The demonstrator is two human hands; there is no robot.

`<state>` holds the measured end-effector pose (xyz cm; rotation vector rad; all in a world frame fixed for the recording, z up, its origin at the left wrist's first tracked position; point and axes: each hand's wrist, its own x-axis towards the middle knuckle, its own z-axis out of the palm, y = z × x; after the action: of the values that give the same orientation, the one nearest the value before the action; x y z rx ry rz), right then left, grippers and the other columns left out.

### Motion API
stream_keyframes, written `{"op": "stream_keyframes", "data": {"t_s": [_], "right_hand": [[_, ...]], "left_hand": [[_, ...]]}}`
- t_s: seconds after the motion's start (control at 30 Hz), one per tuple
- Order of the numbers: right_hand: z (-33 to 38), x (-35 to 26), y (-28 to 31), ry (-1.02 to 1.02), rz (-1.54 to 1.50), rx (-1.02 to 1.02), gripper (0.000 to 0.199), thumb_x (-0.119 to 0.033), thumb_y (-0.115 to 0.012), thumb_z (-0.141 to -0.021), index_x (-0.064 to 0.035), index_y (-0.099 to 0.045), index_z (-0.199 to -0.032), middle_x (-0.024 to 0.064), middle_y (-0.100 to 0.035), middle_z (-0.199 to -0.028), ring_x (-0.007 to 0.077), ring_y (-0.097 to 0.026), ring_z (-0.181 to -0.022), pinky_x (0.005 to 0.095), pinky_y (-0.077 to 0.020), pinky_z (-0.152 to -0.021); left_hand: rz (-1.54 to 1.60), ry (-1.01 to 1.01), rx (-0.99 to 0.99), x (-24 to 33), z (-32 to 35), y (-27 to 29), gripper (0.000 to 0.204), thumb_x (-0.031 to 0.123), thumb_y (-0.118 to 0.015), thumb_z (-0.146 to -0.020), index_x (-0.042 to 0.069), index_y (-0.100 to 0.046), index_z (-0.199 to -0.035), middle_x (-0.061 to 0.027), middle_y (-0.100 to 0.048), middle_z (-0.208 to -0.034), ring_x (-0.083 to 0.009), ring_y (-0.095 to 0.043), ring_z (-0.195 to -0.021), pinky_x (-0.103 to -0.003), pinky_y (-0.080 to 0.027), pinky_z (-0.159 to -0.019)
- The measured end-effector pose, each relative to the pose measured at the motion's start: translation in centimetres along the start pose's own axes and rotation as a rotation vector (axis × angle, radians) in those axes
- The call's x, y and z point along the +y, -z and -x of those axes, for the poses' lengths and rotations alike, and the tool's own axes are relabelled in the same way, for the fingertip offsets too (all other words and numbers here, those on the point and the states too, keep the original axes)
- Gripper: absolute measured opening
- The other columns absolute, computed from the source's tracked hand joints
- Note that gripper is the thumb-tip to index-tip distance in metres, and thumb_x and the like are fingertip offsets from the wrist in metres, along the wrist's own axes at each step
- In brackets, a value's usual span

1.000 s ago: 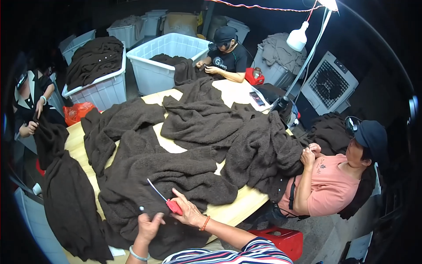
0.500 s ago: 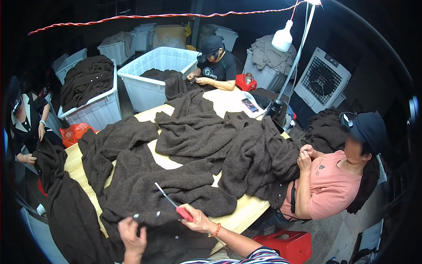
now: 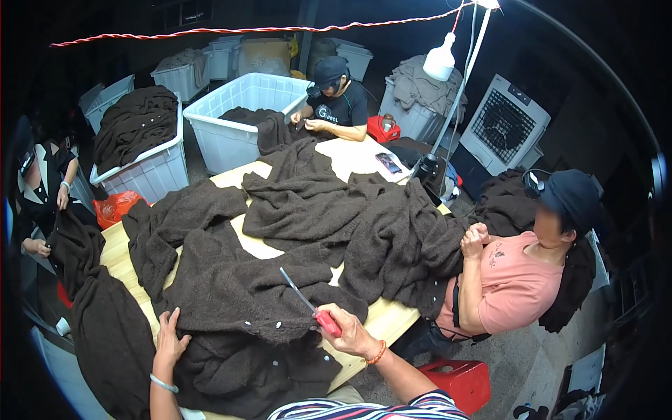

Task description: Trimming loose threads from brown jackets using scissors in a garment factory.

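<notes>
A: Status on the hands?

B: Right hand [image 3: 346,330] is closed around the red handle of a pair of scissors [image 3: 306,303]. Blades point up and to the left, lying over the dark brown knitted cardigan [image 3: 238,294].

A: Left?

B: Left hand [image 3: 168,341] lies flat, fingers spread, pressing on the cardigan's lower left part. Gripping nothing. Pale bangle on that wrist, orange bead bracelet on the right one.

A: Where's the cardigan?

B: Spread on the wooden counter [image 3: 381,318], near edge, right in front of the person. A row of small light buttons [image 3: 278,325] runs along its front, just left of the scissor handle. The lower part bunches over the counter edge.

A: Anything else on the counter?

B: More of the same brown knitwear, piled across the middle and right side [image 3: 350,217]. A person in a pink shirt [image 3: 514,280] sits at the right, fists on that pile. Another in a black top and cap [image 3: 336,105] works at the far end. White plastic bin [image 3: 231,133] behind the counter, with a second one full of brown garments [image 3: 136,150] to its left. Lamp bulb [image 3: 439,61] hangs above. Red stool [image 3: 458,381] lower right.
</notes>
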<state>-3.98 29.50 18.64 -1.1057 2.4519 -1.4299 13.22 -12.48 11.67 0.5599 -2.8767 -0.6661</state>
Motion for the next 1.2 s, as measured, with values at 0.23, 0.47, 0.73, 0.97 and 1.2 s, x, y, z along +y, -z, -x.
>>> {"op": "stream_keyframes", "data": {"t_s": [0.23, 0.47, 0.73, 0.97, 1.2], "right_hand": [[1.3, 0.6, 4.5, -0.052, -0.065, 0.068, 0.038, 0.001, -0.066, -0.08, -0.0036, -0.054, -0.116, 0.0084, -0.064, -0.096, 0.018, -0.065, -0.088, 0.0294, -0.0502, -0.081], [2.5, 1.4, 12.4, 0.042, -0.015, 0.196, 0.035, 0.003, -0.063, -0.079, -0.0028, -0.055, -0.113, 0.0103, -0.064, -0.096, 0.0215, -0.066, -0.09, 0.0303, -0.0505, -0.08], [4.5, 3.3, 17.2, -0.084, -0.121, 0.326, 0.032, 0.002, -0.057, -0.081, -0.0009, -0.054, -0.113, 0.0107, -0.062, -0.102, 0.02, -0.062, -0.099, 0.0309, -0.0481, -0.089], [3.5, 6.3, 17.7, -0.033, -0.106, 0.376, 0.03, 0.002, -0.057, -0.081, -0.0011, -0.054, -0.111, 0.0145, -0.063, -0.101, 0.0264, -0.064, -0.098, 0.0338, -0.0487, -0.09], [-2.2, 6.4, 18.2, 0.091, -0.145, 0.42, 0.028, 0.004, -0.053, -0.081, 0.0, -0.055, -0.109, 0.0113, -0.062, -0.099, 0.022, -0.063, -0.097, 0.0329, -0.0487, -0.089]], "left_hand": [[0.084, 0.131, -0.278, 2.4, 0.4, 2.8, 0.056, 0.027, -0.078, -0.071, 0.001, -0.064, -0.118, -0.022, -0.065, -0.106, -0.0383, -0.057, -0.114, -0.04, -0.046, -0.098], [-0.467, 0.1, -0.128, 4.0, 2.2, 2.5, 0.027, 0.014, -0.068, -0.065, 0.004, -0.073, -0.089, -0.0166, -0.069, -0.092, -0.035, -0.055, -0.101, -0.042, -0.042, -0.09], [0.282, 0.21, -0.358, 14.0, 2.5, 3.7, 0.033, 0.019, -0.059, -0.088, -0.009, -0.065, -0.106, -0.0176, -0.072, -0.099, -0.0354, -0.068, -0.089, -0.037, -0.052, -0.081], [1.146, 0.007, -0.329, 30.2, 2.2, 0.1, 0.035, 0.021, -0.053, -0.1, 0.0, -0.056, -0.127, -0.0106, -0.065, -0.12, -0.02, -0.066, -0.104, -0.036, -0.055, -0.081], [2.033, -0.708, -0.397, 39.8, 2.5, 6.5, 0.061, 0.047, -0.037, -0.103, 0.006, -0.032, -0.149, -0.0153, -0.045, -0.146, -0.0296, -0.049, -0.131, -0.043, -0.042, -0.107]]}}
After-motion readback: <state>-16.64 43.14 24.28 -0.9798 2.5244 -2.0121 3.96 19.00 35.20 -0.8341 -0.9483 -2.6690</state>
